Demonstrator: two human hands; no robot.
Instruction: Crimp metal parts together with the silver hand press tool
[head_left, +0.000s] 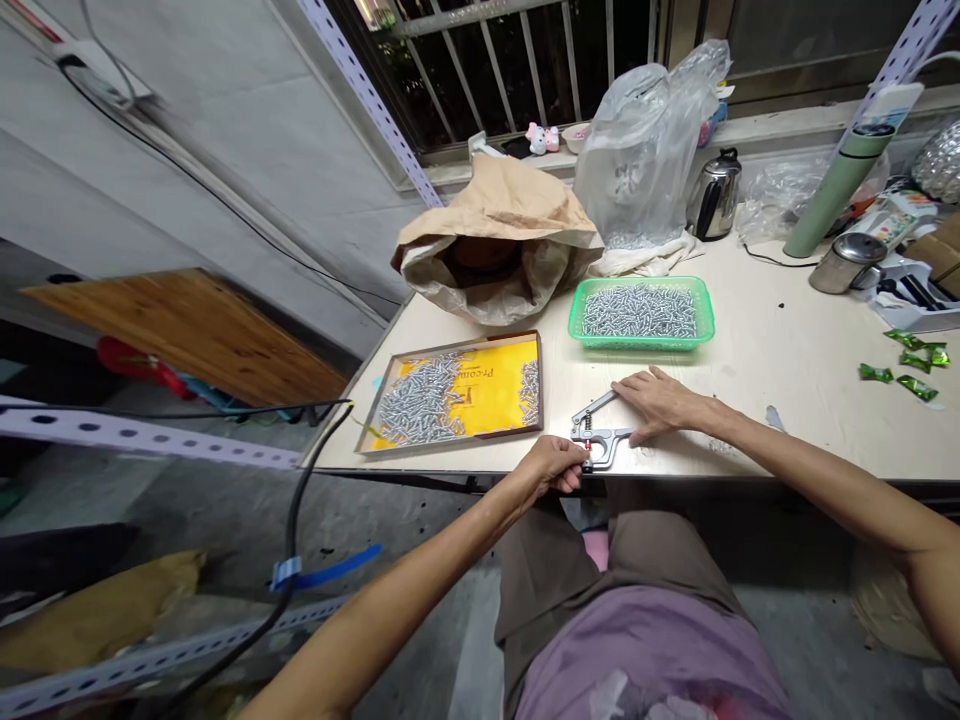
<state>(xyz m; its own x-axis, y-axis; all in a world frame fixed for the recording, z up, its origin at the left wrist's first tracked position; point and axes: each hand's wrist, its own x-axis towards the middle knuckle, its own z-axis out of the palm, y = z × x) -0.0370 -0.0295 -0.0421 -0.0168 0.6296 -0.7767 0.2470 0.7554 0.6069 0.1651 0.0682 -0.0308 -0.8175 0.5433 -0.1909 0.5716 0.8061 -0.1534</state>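
Observation:
A silver hand-press plier [604, 437] with a coil spring and a red part by its jaw lies at the table's front edge. My right hand [664, 402] spans its two handles, fingers on the upper one and thumb by the lower. At the jaw end, my left hand [556, 463] is closed in a pinch; what its fingertips hold is too small to make out. Left of the plier is a shallow tray [541, 385] with a yellow bottom, holding small silver metal pieces [421, 400] in two heaps. Behind the plier, a green plastic basket [641, 342] contains more such pieces.
An open brown paper bag [502, 200] stands behind the tray, beside a clear plastic bag [626, 150]. Farther right are a steel kettle [718, 195], a green bottle [840, 190], a metal cup [847, 263] and several green-wrapped sweets [916, 387]. A black cable [296, 500] hangs at left.

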